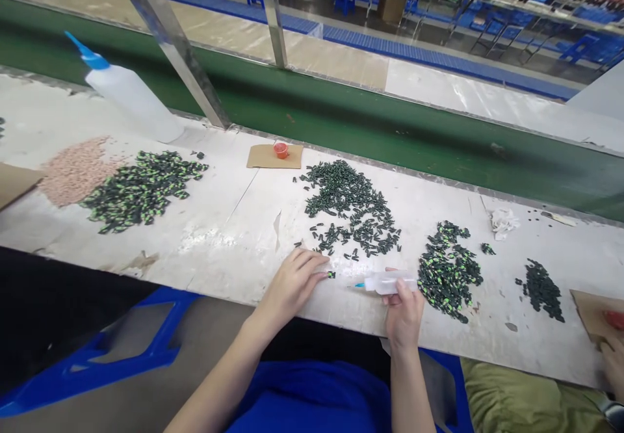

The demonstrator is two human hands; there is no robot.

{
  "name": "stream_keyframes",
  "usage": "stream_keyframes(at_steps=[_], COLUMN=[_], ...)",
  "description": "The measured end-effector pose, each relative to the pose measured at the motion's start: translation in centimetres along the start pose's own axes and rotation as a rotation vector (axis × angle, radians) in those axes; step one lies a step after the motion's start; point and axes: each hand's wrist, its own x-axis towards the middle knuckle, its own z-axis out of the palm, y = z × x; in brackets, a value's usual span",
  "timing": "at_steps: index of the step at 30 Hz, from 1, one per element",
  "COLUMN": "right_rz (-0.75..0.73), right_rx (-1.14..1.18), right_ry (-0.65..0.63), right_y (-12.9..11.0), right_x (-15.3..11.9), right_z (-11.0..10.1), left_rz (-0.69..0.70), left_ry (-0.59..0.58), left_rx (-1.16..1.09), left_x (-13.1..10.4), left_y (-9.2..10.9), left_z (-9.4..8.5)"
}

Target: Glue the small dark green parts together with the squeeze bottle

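My left hand [295, 281] rests low over the white table, its fingertips pinched on a small black-and-green piece [331, 275]. In my right hand [404, 309] lies a small translucent squeeze bottle [390, 282], held on its side. Its thin blue nozzle tip points left toward the small piece, a short gap away. Just beyond my hands spreads a pile of small dark green pieces [341, 189]. Right of the bottle is a pile of black-and-green pieces [448, 270].
A large white bottle [136, 104] with a blue nozzle stands back left, near pink pieces [75, 171] and more black-and-green pieces [141, 189]. A red cup [281, 151] sits on cardboard [260, 157]. Another person's hand [613, 358] is at far right, near dark pieces [542, 290].
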Motion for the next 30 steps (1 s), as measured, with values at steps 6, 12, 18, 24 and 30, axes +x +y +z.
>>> stream_keyframes(at_steps=[6, 12, 18, 24, 30], right_rz=[-0.084, -0.074, -0.041, -0.022, -0.001], right_rx=[-0.233, -0.325, -0.375, -0.392, -0.420], right_ry=[-0.021, -0.023, -0.057, -0.068, -0.037], right_y=[-0.2, -0.3, -0.2, -0.5, -0.3], right_x=[-0.3, -0.4, -0.4, -0.6, -0.7], right_z=[1.4, 1.8, 1.8, 2.0, 1.9], left_rz=[-0.061, -0.087, -0.074, -0.073, -0.121], left_ry=[-0.050, -0.051, -0.017, -0.027, -0.040], left_rx=[-0.096, -0.159, -0.138, -0.135, -0.159], left_x=[-0.6, -0.5, -0.5, -0.4, -0.4], left_y=[-0.4, -0.4, -0.6, -0.6, -0.7], left_z=[0.5, 0.7, 0.8, 0.7, 0.7])
